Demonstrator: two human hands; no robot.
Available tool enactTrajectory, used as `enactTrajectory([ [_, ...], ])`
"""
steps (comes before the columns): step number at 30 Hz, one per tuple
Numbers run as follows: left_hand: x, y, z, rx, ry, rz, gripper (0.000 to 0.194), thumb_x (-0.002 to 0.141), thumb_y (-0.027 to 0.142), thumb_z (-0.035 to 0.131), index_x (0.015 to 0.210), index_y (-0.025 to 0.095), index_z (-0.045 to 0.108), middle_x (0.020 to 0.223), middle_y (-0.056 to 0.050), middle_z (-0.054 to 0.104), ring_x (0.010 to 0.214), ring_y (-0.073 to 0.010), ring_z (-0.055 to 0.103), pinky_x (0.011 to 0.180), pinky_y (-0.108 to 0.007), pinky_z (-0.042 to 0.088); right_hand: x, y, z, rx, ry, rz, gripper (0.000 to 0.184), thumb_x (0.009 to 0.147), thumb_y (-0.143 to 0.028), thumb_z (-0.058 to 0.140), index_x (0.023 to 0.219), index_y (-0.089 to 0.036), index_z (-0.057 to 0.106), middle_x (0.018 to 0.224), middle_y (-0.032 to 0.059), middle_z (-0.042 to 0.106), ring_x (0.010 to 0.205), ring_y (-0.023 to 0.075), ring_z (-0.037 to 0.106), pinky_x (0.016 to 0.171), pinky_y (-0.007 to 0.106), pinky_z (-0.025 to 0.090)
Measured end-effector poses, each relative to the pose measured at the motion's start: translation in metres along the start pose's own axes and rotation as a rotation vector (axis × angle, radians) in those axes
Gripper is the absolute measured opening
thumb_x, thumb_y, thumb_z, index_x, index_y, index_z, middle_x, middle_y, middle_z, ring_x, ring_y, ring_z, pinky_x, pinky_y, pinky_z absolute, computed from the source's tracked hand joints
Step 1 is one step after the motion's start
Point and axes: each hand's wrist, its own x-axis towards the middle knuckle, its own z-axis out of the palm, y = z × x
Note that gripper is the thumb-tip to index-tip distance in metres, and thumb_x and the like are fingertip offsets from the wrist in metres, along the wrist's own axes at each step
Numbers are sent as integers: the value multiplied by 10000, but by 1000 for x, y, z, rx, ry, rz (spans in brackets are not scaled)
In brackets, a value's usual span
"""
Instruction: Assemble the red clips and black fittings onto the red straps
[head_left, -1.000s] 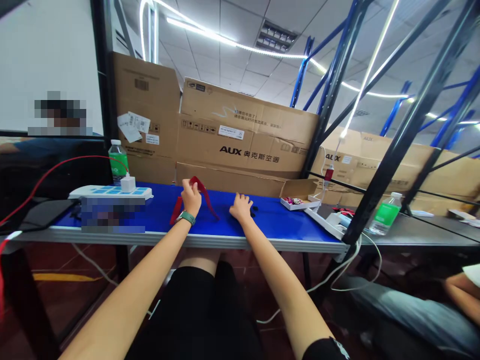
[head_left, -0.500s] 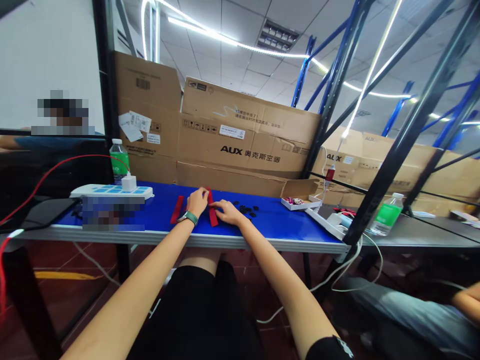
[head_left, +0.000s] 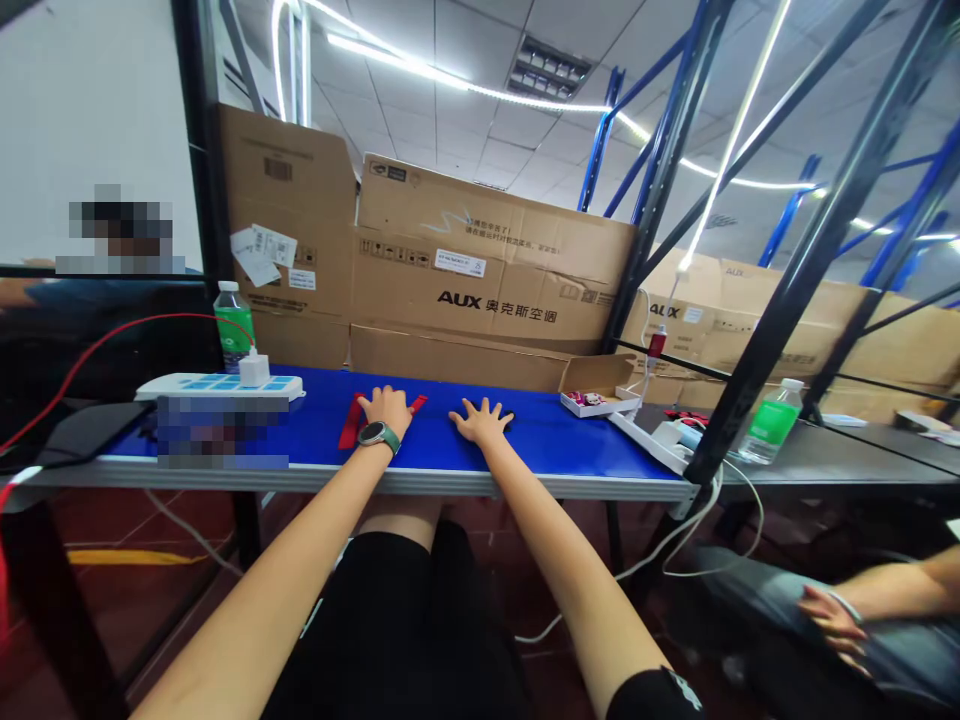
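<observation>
Moved apart, the left hand (head_left: 386,412) lies open on a red strip (head_left: 417,403), mostly hiding it; the right hand (head_left: 481,420) lies open, with free blue bench (head_left: 570,442) to its right.

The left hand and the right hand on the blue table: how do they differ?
The left hand wears a watch on its wrist, while the right hand has none. The left hand rests over red strips, while the right lies on the blue table. The right hand's fingers spread wider than the left's. Both lie open, palms down.
</observation>
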Motion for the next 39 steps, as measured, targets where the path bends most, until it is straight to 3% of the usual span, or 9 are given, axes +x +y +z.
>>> enactTrajectory([
  [3, -2, 0, 3, 55, 4, -145, 449, 902, 456, 511, 1211, 204, 718, 1490, -209, 482, 1388, -508, 311, 1048, -748, 202, 8, 7, 4, 19, -116, 81, 747, 920, -778, 259, 1566, -404, 287, 1676, 91, 145, 1489, 491, 91, 1045, 806, 2],
  [8, 6, -1, 17, -36, -202, -324, 646, 865, 594, 476, 1383, 229, 600, 1560, -227, 393, 1425, -601, 194, 953, -880, 110, 22, 16, 6, 25, -137, 76, 652, 994, -637, 244, 1575, -344, 287, 1661, 126, 202, 1504, 433, 144, 1047, 821, 46],
  [14, 19, -14, 29, -75, -215, -167, 607, 849, 523, 478, 1387, 262, 583, 1534, -222, 439, 1436, -521, 286, 986, -867, 136, 36, 33, 5, 13, -145, -17, 573, 1043, -482, 194, 1579, -305, 291, 1675, 79, 181, 1551, 277, 91, 1176, 668, 44],
  [18, 20, -21, 27, -63, -277, -104, 590, 866, 454, 456, 1426, 292, 544, 1570, -189, 401, 1476, -425, 283, 1073, -789, 156, 40, 39, 4, 15, -132, 0, 568, 1038, -500, 194, 1571, -339, 303, 1671, 70, 197, 1543, 311, 120, 1158, 693, 79],
  [23, 10, -14, 15, -62, -215, -91, 569, 893, 414, 446, 1434, 268, 544, 1587, -173, 378, 1467, -431, 294, 1103, -752, 160, 38, 41, 4, 14, -119, -11, 548, 1038, -461, 233, 1560, -327, 335, 1643, 93, 277, 1508, 330, 236, 1145, 702, 129],
  [27, 3, 6, 2, -125, 51, 242, 545, 958, 397, 383, 1445, 206, 534, 1583, -158, 389, 1477, -370, 298, 1181, -649, 173, 34, 28, 5, 22, 200, -137, 507, 1043, -362, 283, 1495, -210, 456, 1543, 161, 434, 1477, 313, 304, 1180, 651, 118],
  [31, 1, 21, -1, -241, -117, 725, 416, 943, 314, 438, 1278, 240, 672, 1445, -91, 568, 1367, -250, 482, 1166, -403, 354, 31, 6, 10, 110, 292, -520, 478, 1040, -269, 327, 1476, -130, 466, 1512, 166, 473, 1439, 206, 378, 1206, 388, 244],
  [35, 2, 19, 5, -292, -323, 685, 306, 905, 308, 497, 1065, 256, 751, 1188, -73, 716, 1161, -231, 636, 1027, -336, 485, 31, -5, 18, 206, 16, -733, 409, 1044, -209, 321, 1333, -149, 604, 1396, 121, 600, 1309, 166, 526, 1123, 314, 365],
  [39, 1, 16, 7, -310, -324, 663, 290, 894, 305, 510, 1044, 264, 755, 1147, -62, 730, 1122, -228, 654, 987, -327, 502, 30, -6, 21, 247, -15, -702, 389, 1051, -196, 312, 1209, -161, 665, 1305, 103, 658, 1224, 165, 581, 1075, 304, 397],
])
